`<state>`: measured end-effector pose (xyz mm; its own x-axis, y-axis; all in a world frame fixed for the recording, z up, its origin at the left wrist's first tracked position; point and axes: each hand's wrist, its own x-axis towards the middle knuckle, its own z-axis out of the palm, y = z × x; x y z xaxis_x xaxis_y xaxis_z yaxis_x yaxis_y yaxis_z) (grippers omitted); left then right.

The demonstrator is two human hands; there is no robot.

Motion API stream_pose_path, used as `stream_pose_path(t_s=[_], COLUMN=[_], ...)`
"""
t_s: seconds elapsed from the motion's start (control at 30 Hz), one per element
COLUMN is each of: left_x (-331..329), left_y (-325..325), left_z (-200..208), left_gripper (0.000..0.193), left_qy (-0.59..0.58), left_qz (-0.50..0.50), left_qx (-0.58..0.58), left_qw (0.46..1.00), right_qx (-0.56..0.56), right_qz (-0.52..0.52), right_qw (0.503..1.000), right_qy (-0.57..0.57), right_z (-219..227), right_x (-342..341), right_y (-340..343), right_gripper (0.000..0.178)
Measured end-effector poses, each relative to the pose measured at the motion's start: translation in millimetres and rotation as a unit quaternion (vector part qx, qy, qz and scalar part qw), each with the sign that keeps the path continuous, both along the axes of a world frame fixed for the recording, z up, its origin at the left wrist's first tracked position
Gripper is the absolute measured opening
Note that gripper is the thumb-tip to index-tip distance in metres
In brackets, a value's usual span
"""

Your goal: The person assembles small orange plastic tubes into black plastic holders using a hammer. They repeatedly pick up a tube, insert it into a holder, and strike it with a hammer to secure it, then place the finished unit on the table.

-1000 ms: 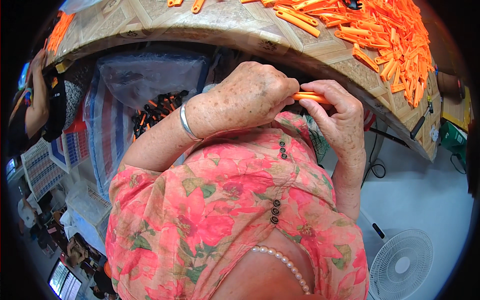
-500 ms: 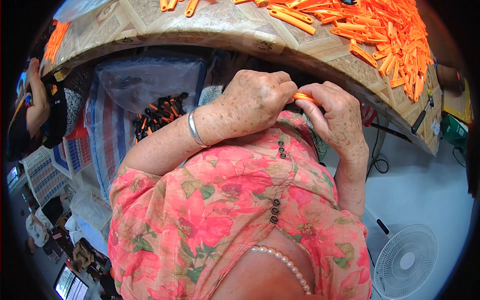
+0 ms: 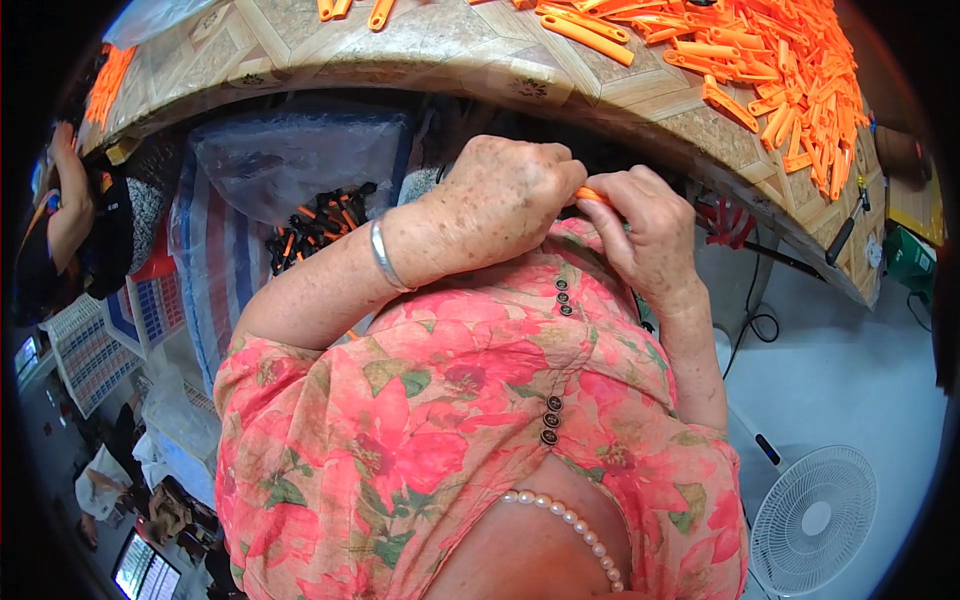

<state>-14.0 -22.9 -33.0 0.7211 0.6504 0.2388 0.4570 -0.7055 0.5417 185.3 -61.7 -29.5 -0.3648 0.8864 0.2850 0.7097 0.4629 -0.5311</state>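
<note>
My left hand [image 3: 510, 200] and my right hand [image 3: 645, 230] meet just under the table's edge, above my chest. Both are closed around one small orange plastic piece [image 3: 592, 195], of which only a short bit shows between the fingers. A silver bangle [image 3: 385, 257] sits on my left wrist. On the table [image 3: 440, 55] above lies a big heap of the same orange plastic pieces [image 3: 800, 80], mostly at the upper right.
A striped bag [image 3: 225, 250] with black and orange parts [image 3: 315, 225] stands at my left under the table. Another person [image 3: 65, 215] sits at the far left. A white fan [image 3: 815, 520] stands on the floor at lower right. Cables run beneath the table's right side.
Both hands have shifted slightly and closed further over the orange piece, so less of it shows now than a second ago.
</note>
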Motion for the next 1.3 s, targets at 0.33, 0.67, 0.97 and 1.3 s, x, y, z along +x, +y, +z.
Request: stream_pose_path(t_s=[0.33, 0.67, 0.97, 1.3], left_x=[-23.6, 5.0, 19.6, 31.9], left_y=[31.7, 6.1, 7.1, 2.7], left_z=[42.6, 9.3, 2.6, 10.2], left_gripper=[0.043, 0.043, 0.044, 0.045], left_qy=[-0.141, -0.284, -0.342, -0.336], left_qz=[-0.144, 0.06, 0.114, 0.15], left_qx=[-0.649, -0.58, -0.588, -0.606], left_qw=[0.733, 0.761, 0.724, 0.705], right_qx=[0.221, 0.206, 0.172, -0.036], right_qz=[0.027, -0.305, -0.471, -0.568], right_qw=[0.975, 0.91, 0.827, 0.801], right_qy=[-0.027, -0.189, -0.254, -0.188], right_z=[25.5, 27.0, -1.3, 9.0], right_x=[28.4, 127.7, 293.3, 324.2], right_y=[21.5, 7.2, -36.0, 6.5], right_gripper=[0.039, 0.045, 0.037, 0.059])
